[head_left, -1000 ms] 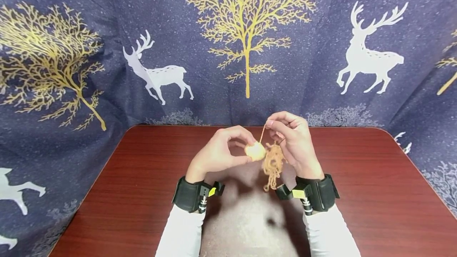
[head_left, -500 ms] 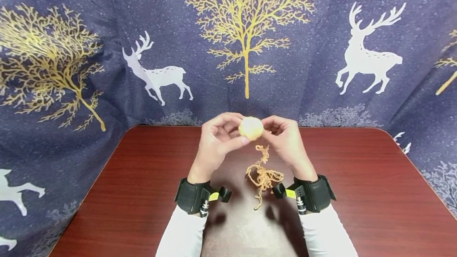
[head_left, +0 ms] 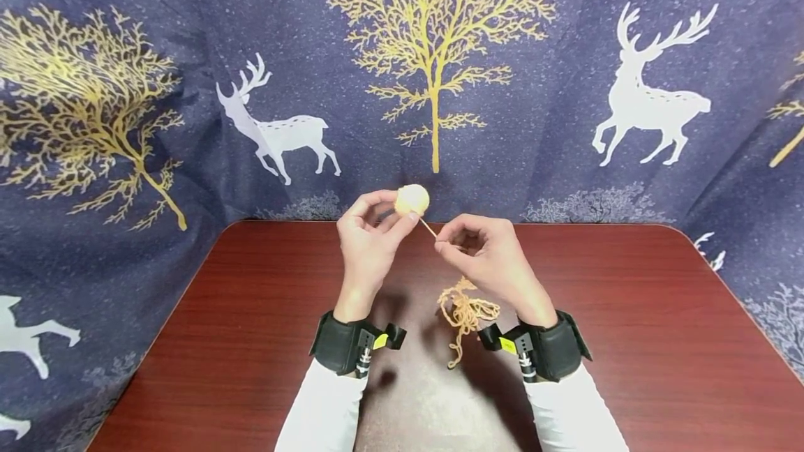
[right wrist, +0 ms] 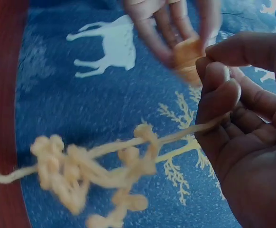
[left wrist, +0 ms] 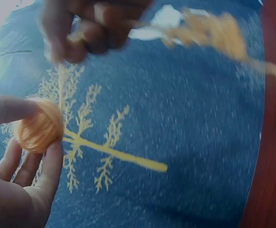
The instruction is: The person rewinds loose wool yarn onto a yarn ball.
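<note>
In the head view a small ball of yarn (head_left: 412, 199), bright pale yellow there and orange in the left wrist view, is held between the thumb and fingers of my left hand (head_left: 367, 243). From the ball a taut strand (head_left: 428, 228) runs down to my right hand (head_left: 493, 257), which pinches it between thumb and fingertips. A knotted tangle of the same yarn (head_left: 465, 309) hangs below the right hand. The right wrist view shows that tangle (right wrist: 76, 168) blurred, trailing from the curled fingers. Both hands are raised above the table.
A reddish-brown wooden table (head_left: 264, 284) with rounded far corners lies below, with a greyish, brightly lit area (head_left: 433, 396) at its near middle. Behind it hangs a dark blue cloth (head_left: 389, 145) printed with white deer and gold trees. Black camera straps (head_left: 342, 344) circle both wrists.
The left hand has moved the ball up and left. The right hand passed close behind it, then came back right and lower with the strand. The tangle now hangs farther below that hand.
</note>
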A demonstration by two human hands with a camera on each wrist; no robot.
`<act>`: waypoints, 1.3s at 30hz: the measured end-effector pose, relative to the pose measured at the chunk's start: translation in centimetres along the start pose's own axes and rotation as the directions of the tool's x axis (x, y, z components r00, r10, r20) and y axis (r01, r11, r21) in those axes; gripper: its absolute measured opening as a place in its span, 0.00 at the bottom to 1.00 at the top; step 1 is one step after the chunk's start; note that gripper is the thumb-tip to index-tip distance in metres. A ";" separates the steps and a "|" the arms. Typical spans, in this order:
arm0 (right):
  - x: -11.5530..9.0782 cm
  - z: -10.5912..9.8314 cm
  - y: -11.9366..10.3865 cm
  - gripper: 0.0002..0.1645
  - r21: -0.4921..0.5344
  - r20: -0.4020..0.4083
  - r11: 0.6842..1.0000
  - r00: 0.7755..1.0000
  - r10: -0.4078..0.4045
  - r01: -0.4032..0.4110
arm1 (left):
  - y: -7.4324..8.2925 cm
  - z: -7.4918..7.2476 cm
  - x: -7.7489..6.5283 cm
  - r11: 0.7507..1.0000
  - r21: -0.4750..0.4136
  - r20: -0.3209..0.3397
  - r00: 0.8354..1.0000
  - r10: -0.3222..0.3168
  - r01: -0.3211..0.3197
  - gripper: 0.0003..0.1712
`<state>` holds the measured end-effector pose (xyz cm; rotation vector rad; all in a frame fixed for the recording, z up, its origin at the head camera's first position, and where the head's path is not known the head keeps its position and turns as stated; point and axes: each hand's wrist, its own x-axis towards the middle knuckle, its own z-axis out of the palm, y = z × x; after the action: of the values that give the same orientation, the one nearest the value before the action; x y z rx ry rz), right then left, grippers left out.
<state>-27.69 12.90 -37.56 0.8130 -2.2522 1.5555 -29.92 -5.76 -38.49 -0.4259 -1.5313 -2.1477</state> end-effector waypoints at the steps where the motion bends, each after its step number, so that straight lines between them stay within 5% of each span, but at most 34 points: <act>1: 0.0 -0.1 -0.1 0.05 0.032 -0.001 0.999 1.000 0.005 -0.005 | -0.1 -0.1 0.0 0.998 0.056 0.022 1.000 0.020 -0.021 0.19; 5: -0.1 -0.6 0.0 0.04 0.152 -0.036 0.988 0.999 0.019 -0.013 | -0.4 -0.6 0.0 0.963 0.237 0.169 0.982 0.089 -0.128 0.18; 9: 0.0 -1.0 0.2 0.04 0.294 -0.091 0.956 0.995 0.049 -0.020 | -0.6 -1.2 0.1 0.931 0.303 0.361 0.929 0.086 -0.204 0.18; 12: 0.1 -1.1 0.4 0.04 0.450 -0.113 0.893 0.991 0.073 -0.014 | -0.5 -1.5 0.0 0.936 0.293 0.511 0.859 0.019 -0.195 0.19; 18: 0.2 -1.3 0.7 0.13 0.673 -0.119 0.740 0.986 0.115 -0.005 | 0.2 -1.6 -0.1 0.974 0.205 0.726 0.683 -0.083 -0.098 0.18; 20: 0.2 -1.4 0.7 0.15 0.697 -0.118 0.717 0.985 0.129 -0.010 | 0.4 -1.6 -0.1 0.988 0.148 0.762 0.643 -0.084 -0.046 0.19; 23: 0.2 -1.5 0.9 0.15 0.705 -0.113 0.709 0.983 0.143 -0.022 | 0.8 -1.6 -0.2 0.998 0.053 0.785 0.617 -0.058 0.027 0.20; 26: 0.3 -1.4 1.2 0.14 0.684 -0.091 0.728 0.985 0.144 -0.043 | 1.2 -1.4 -0.2 0.996 -0.041 0.779 0.626 -0.016 0.076 0.21; 29: 0.3 -1.2 1.4 0.11 0.638 -0.060 0.767 0.988 0.142 -0.071 | 1.4 -1.2 -0.3 0.985 -0.132 0.749 0.662 0.026 0.110 0.21; 39: 0.3 -0.8 1.2 0.06 0.419 0.002 0.894 0.985 0.173 -0.158 | 1.4 -0.3 -0.4 0.926 -0.358 0.453 0.889 0.062 0.117 0.32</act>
<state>-28.77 13.89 -38.01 0.6981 -2.0325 2.1630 -28.86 -6.37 -37.69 -1.1200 -1.3355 -2.4926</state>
